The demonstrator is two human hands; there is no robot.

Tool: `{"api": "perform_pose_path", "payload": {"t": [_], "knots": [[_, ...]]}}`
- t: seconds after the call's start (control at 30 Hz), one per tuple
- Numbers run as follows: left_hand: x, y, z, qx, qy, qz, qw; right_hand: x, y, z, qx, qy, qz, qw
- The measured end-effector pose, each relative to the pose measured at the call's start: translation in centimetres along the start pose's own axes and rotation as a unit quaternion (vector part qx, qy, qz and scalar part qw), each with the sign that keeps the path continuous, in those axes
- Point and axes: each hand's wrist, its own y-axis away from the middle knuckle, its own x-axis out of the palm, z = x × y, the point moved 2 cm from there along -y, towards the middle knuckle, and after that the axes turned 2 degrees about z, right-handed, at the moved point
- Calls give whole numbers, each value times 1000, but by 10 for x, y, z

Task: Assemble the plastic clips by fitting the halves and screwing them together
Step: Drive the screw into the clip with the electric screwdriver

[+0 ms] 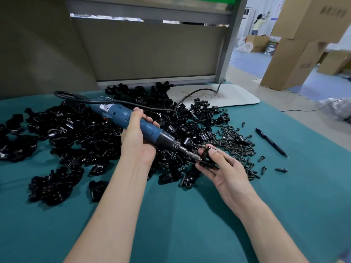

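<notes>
clip (pixel 206 158): small black plastic one, pinched in the right hand (pixel 226 173) just above the table, near the screw pile (pixel 235 143)

left hand (pixel 137 138): wrapped around the blue electric screwdriver (pixel 133 121), bit touching the clip

feel: probably light and stiff, a bit slick

best grip: likely by the outer edges, fingers off the screw hole so it can't spin

Single head-worn wide-angle view, looking forward and down, close over surface (pixel 190 215); partition (pixel 152 50) along far edge.
</notes>
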Motion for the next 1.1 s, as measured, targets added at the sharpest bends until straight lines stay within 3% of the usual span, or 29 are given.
{"api": "perform_pose_path", "payload": {"t": [0.33,0.67,1.1], "knots": [[-6,-1,6,-35,-7,-23,999,4,7,3,-33,8,-3,999],[-10,0,12,-44,-17,-67,997,7,17,5,-100,116,5,988],[-5,3,12,2,-40,-116,992,9,15,5,-87,66,-13,994]]}}
